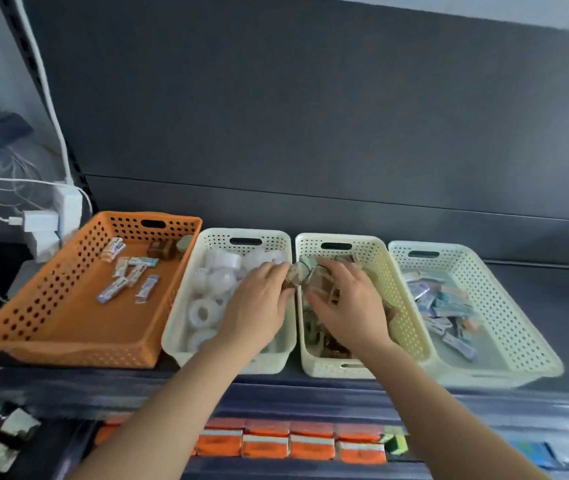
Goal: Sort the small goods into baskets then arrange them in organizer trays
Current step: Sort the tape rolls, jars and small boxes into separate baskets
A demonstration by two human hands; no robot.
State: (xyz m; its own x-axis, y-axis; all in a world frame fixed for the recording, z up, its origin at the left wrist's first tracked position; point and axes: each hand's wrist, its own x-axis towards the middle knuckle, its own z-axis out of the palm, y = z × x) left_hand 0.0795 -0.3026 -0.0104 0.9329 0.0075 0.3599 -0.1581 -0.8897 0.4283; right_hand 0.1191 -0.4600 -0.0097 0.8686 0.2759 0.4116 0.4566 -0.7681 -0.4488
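Four perforated baskets stand in a row on a dark shelf. The orange basket holds several small packets and brown boxes. A white basket is filled with white tape rolls. The cream basket contains brown goods. The pale basket at the right holds blue and teal packets. My left hand and my right hand meet over the rims between the white and cream baskets, both closed on a small round brownish item, blurred.
White chargers and cables hang at the left beside the orange basket. A dark back panel rises behind the baskets. Below the shelf edge lies a row of orange packs, with dark and silver items at the lower left.
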